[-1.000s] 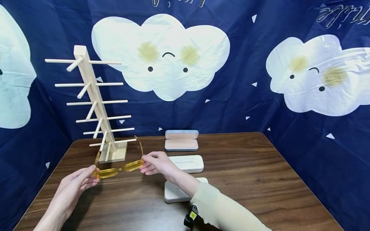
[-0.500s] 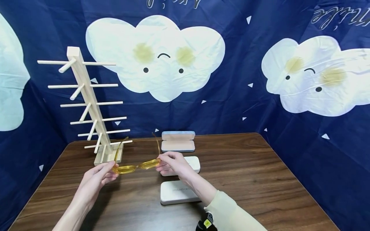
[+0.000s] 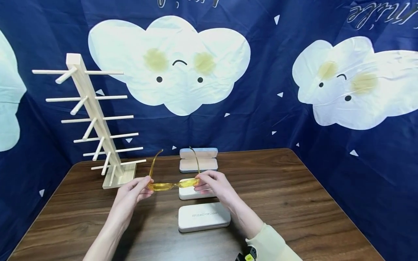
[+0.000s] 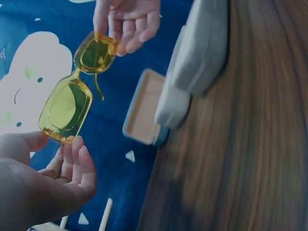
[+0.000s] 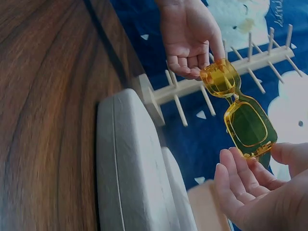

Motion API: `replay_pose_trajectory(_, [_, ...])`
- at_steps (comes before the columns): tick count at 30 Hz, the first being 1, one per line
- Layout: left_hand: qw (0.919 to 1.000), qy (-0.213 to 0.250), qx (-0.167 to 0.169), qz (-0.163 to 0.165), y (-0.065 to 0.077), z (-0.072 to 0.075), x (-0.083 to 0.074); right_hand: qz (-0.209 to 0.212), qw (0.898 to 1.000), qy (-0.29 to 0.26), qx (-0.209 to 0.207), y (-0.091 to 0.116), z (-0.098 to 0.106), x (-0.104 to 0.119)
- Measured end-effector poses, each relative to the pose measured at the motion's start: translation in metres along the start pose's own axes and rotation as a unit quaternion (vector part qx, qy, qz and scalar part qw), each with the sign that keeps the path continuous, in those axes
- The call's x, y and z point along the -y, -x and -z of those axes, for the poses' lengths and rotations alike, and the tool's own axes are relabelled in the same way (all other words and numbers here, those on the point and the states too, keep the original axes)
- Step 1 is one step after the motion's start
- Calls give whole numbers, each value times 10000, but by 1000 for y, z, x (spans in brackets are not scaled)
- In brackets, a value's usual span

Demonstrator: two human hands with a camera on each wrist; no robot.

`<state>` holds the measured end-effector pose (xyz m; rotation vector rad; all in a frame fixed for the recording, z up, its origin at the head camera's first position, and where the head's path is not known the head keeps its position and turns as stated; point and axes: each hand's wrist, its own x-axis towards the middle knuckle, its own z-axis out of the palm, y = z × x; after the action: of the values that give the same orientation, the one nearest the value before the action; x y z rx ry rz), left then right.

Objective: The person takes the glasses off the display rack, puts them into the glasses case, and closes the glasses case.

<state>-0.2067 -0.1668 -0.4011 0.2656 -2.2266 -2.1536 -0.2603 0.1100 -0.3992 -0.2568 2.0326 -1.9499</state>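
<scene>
A pair of yellow see-through sunglasses (image 3: 162,186) is held up above the table, both temples unfolded and pointing away. My left hand (image 3: 133,192) pinches the frame's left corner between thumb and fingers. At the opposite corner my right hand (image 3: 217,186) pinches the frame in the same manner. In the left wrist view the yellow lenses (image 4: 66,108) hang between the two hands. The right wrist view shows the sunglasses (image 5: 246,122) from the other side. Behind the right hand lies a white glasses case (image 3: 187,194), partly covered by the sunglasses and fingers.
A pegged wooden display stand (image 3: 94,116) rises at the back left of the table (image 3: 287,203). An opened blue case with pale pink lining (image 3: 198,165) sits at the back. Nearer lies another white case (image 3: 204,217), lid down. A dark blue cloud-printed cloth (image 3: 261,137) hangs behind.
Both hands have carried the sunglasses rightward, from in front of the wooden stand to before the white cases. The head view has turned slightly right. Both hands keep their pinch.
</scene>
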Motion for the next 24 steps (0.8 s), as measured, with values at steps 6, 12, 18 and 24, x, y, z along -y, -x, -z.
replay_pose_trajectory(6, [9999, -80, -34, 74, -1, -24, -3, -60, 9999, 11, -103, 8, 22, 1])
replay_pose_trajectory(12, [9999, -84, -25, 48, 3, -40, -5, -25, 9999, 101, 26, 16, 39, 1])
replay_pose_trajectory(18, [9999, -73, -62, -55, 9, -49, -8, -10, 9999, 135, 76, 26, 49, 2])
replay_pose_trajectory(24, [10000, -86, -24, 6, 15, -54, -9, 50, 9997, 137, 180, 32, 57, 2])
